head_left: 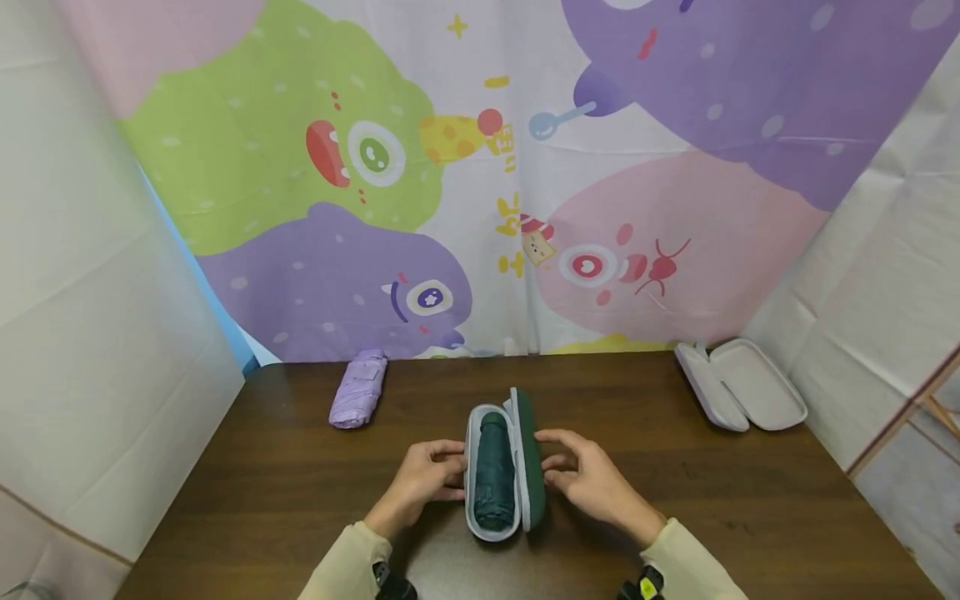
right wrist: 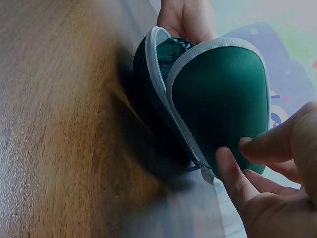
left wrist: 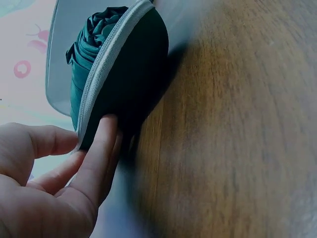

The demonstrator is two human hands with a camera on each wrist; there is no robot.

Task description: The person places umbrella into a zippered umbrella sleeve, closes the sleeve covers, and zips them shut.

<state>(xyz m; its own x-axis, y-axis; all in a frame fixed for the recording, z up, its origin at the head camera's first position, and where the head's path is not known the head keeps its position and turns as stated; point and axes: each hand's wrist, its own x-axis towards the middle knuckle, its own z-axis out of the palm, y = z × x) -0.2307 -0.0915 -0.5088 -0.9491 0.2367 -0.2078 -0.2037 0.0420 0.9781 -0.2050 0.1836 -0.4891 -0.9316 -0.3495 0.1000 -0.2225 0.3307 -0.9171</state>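
A green hard-shell case (head_left: 534,467) with a grey rim lies on the table, its lid standing up along the right side. Inside the other half is a folded dark green umbrella (head_left: 495,471). My left hand (head_left: 422,482) rests its fingertips against the case's left wall, at the rim and outer side in the left wrist view. On the right, the fingers of my right hand (head_left: 588,479) touch the outer face of the lid. The zipper edge (right wrist: 181,126) shows as a gap between the two halves in the right wrist view.
A folded lilac umbrella (head_left: 358,390) lies at the back left of the brown table (head_left: 300,500). Another case, pale and spread open (head_left: 738,387), lies at the back right. A cartoon-printed cloth (head_left: 517,192) hangs behind the table, with white sheets at both sides.
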